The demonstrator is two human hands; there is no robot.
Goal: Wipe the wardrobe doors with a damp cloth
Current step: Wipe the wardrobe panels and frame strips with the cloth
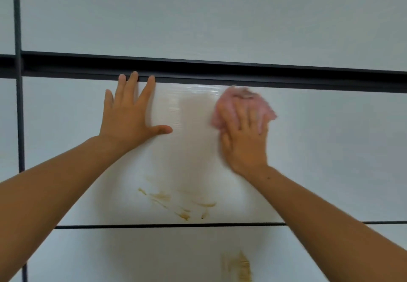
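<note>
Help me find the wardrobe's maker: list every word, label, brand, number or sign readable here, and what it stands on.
None: no text is readable anywhere in this view.
The wardrobe door, the dark rail and the pink cloth under the right hand carry no print or label.
The brown smears are stains, not writing.

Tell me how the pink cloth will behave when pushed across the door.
Probably floppy: the pink cloth bunches in folds under the right hand. Should slide easily, since the door panel looks smooth and glossy.
</note>
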